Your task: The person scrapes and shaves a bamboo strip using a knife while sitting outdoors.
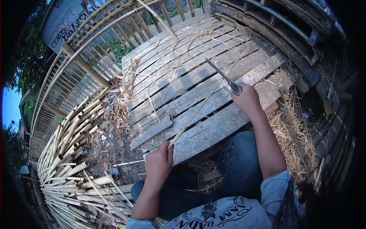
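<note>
My left hand is closed around the near end of a long, thin bamboo strip. The strip slants up and away to the right above the slatted wooden platform. In my right hand is a knife, gripped by its dark handle. Its narrow blade points up and to the left, and near the handle it looks close to the strip; whether they touch I cannot tell. A short loose plank lies on the platform's near left corner.
Cut bamboo poles are piled at the left, beside littered ground. A bamboo fence stands behind them. Straw-like shavings cover the ground at the right, and thin offcuts lie scattered over the platform. Stacked wooden pallets rise at the back right.
</note>
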Motion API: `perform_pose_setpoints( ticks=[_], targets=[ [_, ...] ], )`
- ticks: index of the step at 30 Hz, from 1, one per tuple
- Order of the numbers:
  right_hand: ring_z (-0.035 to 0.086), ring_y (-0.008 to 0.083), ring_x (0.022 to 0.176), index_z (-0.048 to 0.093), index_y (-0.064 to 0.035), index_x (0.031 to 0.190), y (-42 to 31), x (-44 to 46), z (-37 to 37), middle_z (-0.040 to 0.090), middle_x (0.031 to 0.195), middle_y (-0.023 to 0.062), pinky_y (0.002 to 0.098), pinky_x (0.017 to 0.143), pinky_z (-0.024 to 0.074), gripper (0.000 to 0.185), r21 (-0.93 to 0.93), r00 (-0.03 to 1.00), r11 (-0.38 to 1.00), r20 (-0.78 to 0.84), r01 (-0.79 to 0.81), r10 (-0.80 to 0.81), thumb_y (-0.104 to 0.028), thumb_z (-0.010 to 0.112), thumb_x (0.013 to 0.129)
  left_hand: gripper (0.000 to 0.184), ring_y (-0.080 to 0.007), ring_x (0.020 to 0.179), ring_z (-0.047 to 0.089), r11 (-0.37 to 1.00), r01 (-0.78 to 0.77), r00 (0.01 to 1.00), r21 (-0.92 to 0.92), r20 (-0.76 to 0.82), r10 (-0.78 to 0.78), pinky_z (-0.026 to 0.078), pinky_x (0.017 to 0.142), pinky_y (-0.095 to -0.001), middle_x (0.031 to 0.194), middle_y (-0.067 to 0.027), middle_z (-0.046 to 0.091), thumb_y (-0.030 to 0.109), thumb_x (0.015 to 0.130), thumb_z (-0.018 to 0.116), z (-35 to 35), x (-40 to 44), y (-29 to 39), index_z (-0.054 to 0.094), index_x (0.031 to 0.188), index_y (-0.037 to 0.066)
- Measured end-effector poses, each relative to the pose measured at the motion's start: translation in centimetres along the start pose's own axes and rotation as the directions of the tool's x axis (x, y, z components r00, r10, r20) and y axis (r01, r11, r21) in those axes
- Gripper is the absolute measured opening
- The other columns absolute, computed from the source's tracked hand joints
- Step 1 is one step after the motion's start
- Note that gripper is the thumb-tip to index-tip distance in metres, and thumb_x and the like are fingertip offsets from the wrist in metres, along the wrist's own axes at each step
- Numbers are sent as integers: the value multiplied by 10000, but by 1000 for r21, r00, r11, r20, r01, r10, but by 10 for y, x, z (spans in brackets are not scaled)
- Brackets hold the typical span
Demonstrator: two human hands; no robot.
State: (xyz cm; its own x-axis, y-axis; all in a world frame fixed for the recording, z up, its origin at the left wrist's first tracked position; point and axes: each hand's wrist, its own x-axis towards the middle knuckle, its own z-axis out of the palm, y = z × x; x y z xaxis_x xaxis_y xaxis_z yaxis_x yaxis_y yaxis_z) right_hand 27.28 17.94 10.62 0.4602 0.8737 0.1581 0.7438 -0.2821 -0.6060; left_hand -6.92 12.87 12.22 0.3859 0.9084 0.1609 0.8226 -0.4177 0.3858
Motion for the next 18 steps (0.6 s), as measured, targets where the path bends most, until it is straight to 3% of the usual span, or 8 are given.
perform_pose_setpoints(
  ticks=[2, 4, 7, 9, 12, 14, 16, 18],
  targets=[
    [682, 332, 756, 628, 18, 876, 0, -26, -33, 678, 792, 185, 422, 713, 521, 257, -41, 998, 998, 32, -52, 54, -215, 696, 792, 130, -399, 593, 613, 999, -20, 999, -36, 30, 21, 463, 534, -483, 653, -196, 609, 166, 937, 593, 4, 1, 8, 533, 913, 53],
    [648, 182, 714, 597, 10, 895, 3, -59, -58, 640, 717, 99, 336, 659, 489, 238, 339, 990, 930, 41, -142, 137, -170, 728, 809, 142, -392, 620, 620, 993, -69, 993, -97, 94, 78, 470, 540, -473, 699, -188, 617, 158, 924, 602, 7, 0, 17, 508, 919, 51],
    [591, 91, 699, 581, 3, 938, 35, -102, -86, 600, 678, 34, 286, 623, 451, 244, 290, 967, 925, 138, -246, 214, -153, 732, 827, 165, -398, 633, 620, 971, -133, 965, -198, 196, 172, 484, 550, -470, 722, -187, 618, 143, 910, 606, 18, -7, 25, 483, 942, 38],
    [602, 119, 667, 575, 7, 939, 36, -135, -103, 598, 665, 52, 300, 608, 449, 249, 220, 970, 951, 165, -215, 181, -155, 728, 830, 169, -457, 704, 607, 964, -90, 919, -249, 353, 176, 463, 601, -513, 712, -245, 601, 123, 928, 574, 24, -15, 34, 471, 997, 9],
    [619, 187, 610, 573, 7, 930, 29, -167, -111, 587, 644, 93, 329, 580, 452, 246, 142, 961, 972, 232, -186, 150, -148, 728, 817, 189, -464, 696, 602, 945, -17, 853, -327, 489, 184, 460, 593, -519, 699, -251, 594, 134, 937, 570, 34, -25, 47, 452, 1006, 3],
    [625, 226, 584, 577, 1, 920, 28, -181, -106, 578, 635, 117, 343, 567, 456, 240, 113, 946, 972, 276, -206, 169, -140, 731, 802, 202, -467, 675, 595, 932, -48, 823, -358, 515, 240, 453, 577, -527, 682, -251, 586, 141, 945, 561, 40, -30, 54, 430, 998, -4],
    [637, 305, 603, 580, -8, 900, 33, -182, -97, 583, 660, 161, 379, 566, 474, 220, -20, 953, 996, 289, -88, 90, -108, 721, 765, 203, -417, 581, 612, 926, -144, 782, -349, 533, 322, 490, 521, -491, 640, -204, 598, 140, 928, 569, 42, -33, 61, 427, 963, -1],
    [646, 333, 609, 601, -32, 872, 38, -182, -91, 597, 640, 163, 413, 572, 494, 191, -17, 963, 997, 259, -70, 72, -130, 702, 742, 204, -412, 570, 612, 920, -151, 792, -361, 513, 331, 491, 515, -489, 632, -201, 596, 142, 927, 568, 44, -35, 65, 426, 964, 0]
  ],
)
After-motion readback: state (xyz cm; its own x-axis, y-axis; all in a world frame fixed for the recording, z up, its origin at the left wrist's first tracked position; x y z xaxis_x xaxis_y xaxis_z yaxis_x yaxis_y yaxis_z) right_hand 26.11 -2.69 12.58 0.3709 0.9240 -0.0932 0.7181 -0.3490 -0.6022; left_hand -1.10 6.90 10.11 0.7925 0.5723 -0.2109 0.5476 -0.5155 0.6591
